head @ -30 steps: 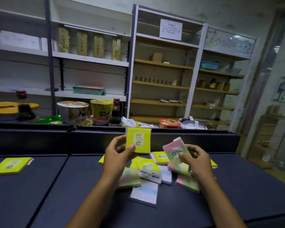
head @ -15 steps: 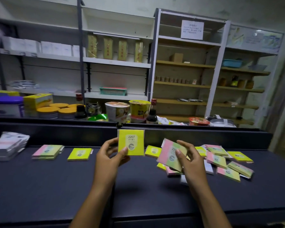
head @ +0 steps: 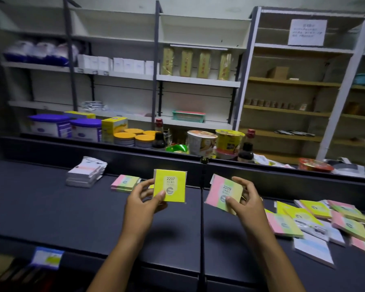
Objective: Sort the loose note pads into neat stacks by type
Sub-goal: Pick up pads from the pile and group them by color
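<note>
- Left hand [head: 141, 204] is up over the dark worktop [head: 51, 207], fingers [head: 144, 184] curled round a yellow pad [head: 173, 182] marked 2207, thumb pressed on its front face, pad held upright and facing the camera.
- Right hand [head: 246, 199] matches it just across the seam, pinching a pink-and-green pad [head: 220, 190] marked 2209, tilted, thumb on the front and fingers wrapped behind.
- The two held pads sit side by side, near each other but apart.
- Back left on the worktop: a stack of white pads [head: 84, 174], and just beside it a pink-and-green stack [head: 124, 183], partly behind the left hand.
- Far right, a loose heap [head: 325, 222] of yellow, pink-and-green and white pads, overlapping at all angles.
- One blurred white-and-green pad [head: 47, 257] lies below the near edge, lower left.
- Behind the worktop, tubs, cups and bottles line up in front of the shelves [head: 198, 81].
</note>
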